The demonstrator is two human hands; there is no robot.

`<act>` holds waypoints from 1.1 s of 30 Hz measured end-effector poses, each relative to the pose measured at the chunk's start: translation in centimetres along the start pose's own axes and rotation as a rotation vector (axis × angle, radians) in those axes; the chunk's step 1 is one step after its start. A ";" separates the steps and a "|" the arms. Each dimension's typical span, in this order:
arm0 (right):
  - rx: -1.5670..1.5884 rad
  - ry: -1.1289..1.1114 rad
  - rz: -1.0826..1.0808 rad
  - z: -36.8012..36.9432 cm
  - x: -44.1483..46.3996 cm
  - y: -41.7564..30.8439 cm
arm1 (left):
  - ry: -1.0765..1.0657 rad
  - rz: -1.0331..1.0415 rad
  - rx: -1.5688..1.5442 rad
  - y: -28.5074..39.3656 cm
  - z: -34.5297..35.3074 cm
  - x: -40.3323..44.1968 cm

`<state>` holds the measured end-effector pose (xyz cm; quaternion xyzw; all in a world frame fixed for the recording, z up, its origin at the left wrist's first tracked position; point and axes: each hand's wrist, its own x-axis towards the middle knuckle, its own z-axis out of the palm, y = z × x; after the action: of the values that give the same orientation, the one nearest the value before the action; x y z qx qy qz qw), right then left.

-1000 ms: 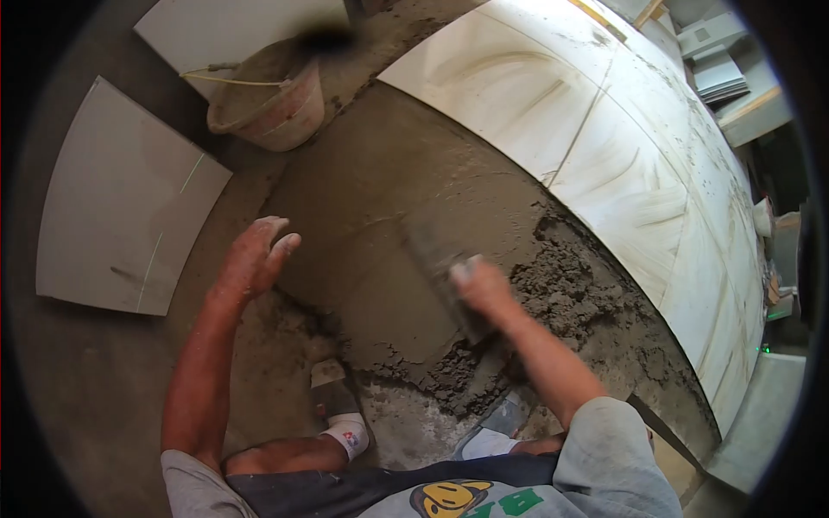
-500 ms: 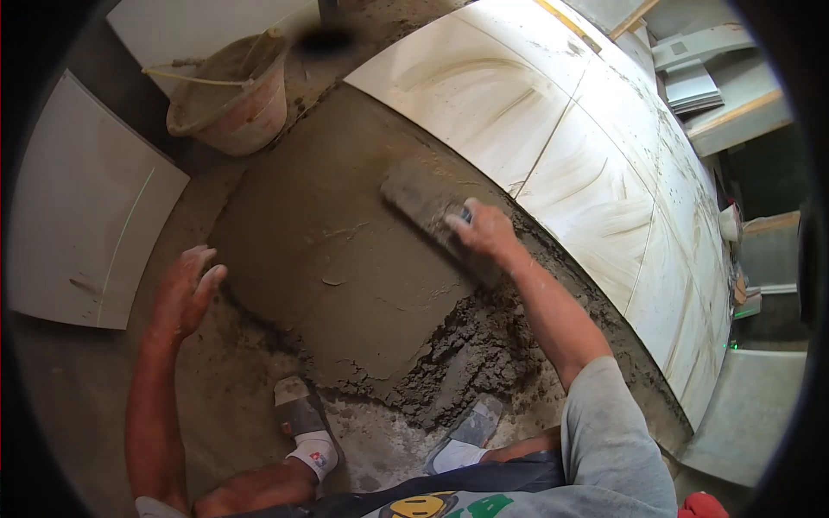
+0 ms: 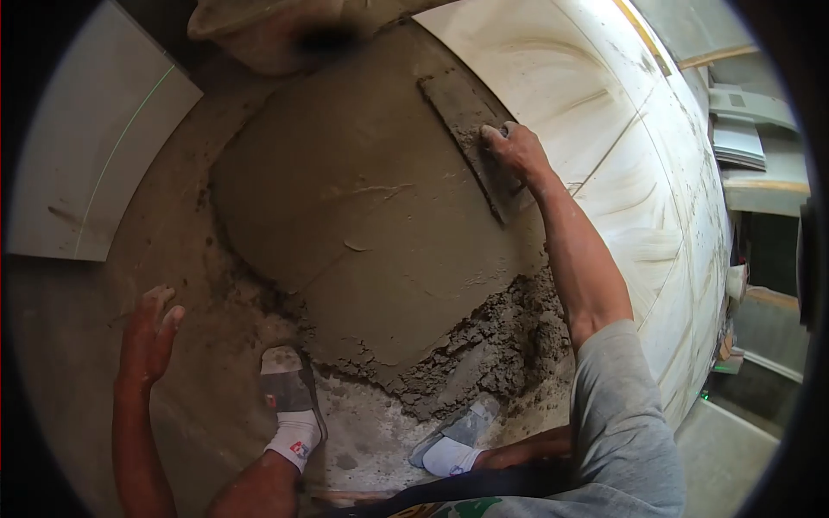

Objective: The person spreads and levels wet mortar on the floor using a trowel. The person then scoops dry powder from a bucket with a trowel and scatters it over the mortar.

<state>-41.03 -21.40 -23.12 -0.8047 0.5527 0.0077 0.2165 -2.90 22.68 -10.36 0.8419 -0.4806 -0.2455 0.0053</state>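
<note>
My right hand (image 3: 521, 155) is wrapped round the handle of a long, flat plastering trowel (image 3: 458, 121). The trowel's blade, smeared with mortar, lies on the smoothed bed of wet mortar (image 3: 319, 181), beside the edge of the pale tiles. Off to the left, my left hand (image 3: 148, 337) hangs in the air with its fingers apart and nothing in it. Nearer my feet, the bed breaks into rough, crumbly mortar (image 3: 509, 337).
Large pale tiles (image 3: 604, 164) with dried smears line the right side. A mortar-stained bucket (image 3: 259, 34) stands at the top. On the left lies a loose tile (image 3: 95, 138) crossed by a green line. My sandalled feet (image 3: 289, 380) are on the rough floor by the mortar's near edge.
The view has shifted. My right hand has slid the trowel towards the tile edge and turned its blade more lengthwise. My left hand has dropped lower and further left in the view.
</note>
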 end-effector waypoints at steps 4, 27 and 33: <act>0.003 -0.070 0.001 1.5 -3.5 -2.7 | -0.041 -0.029 0.054 -0.4 0.4 0.3; -0.040 -0.049 -0.270 1.3 -6.5 -9.0 | 0.074 0.065 0.018 2.3 -1.2 0.5; 0.001 -0.103 -0.185 4.0 1.9 -14.1 | 0.047 -0.062 -0.031 1.3 0.2 -3.4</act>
<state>-26.78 -17.46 -22.46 -0.8508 0.4641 0.0285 0.2448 -5.43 24.79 -8.80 0.8616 -0.4504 -0.2331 0.0219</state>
